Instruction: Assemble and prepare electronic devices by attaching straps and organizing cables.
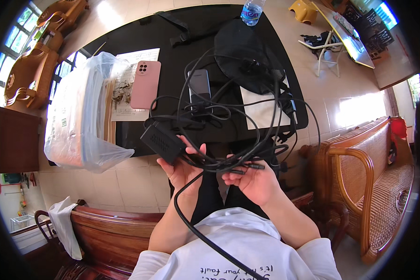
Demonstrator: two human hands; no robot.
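My left hand (182,170) lies palm up below the near edge of the black table (126,39), its fingers curled around the black rectangular power adapter brick with a slotted vent face (162,142), which rests against my thumb and fingertips at about ten o'clock from the palm. My right hand (254,182) sits just beside it at three o'clock, thumb and forefinger pinching a bundle of thin black cables (228,163) whose small barrel-shaped plug ends (254,166) stick out past my fingertips. The remaining fingers of that hand are folded loosely under the bundle.

The cables rise from both hands toward twelve o'clock in a loose tangle over the table, looping around a dark grey slab-shaped phone or power bank (199,86) and reaching a round black mesh fan head (247,53). One thicker black cord (196,224) drops from my left palm toward six o'clock across my white shirt (238,252).

On the table at ten o'clock from my hands lies a pink phone with a camera cluster, face down (145,84), on a white printed sheet of paper (135,60). Further toward nine o'clock stands a crumpled clear plastic bag over flat packages (81,116). At twelve o'clock, on the far edge, stands a clear plastic water bottle with a blue label (251,11). A wooden armchair with woven cane seat (373,186) is at three o'clock.
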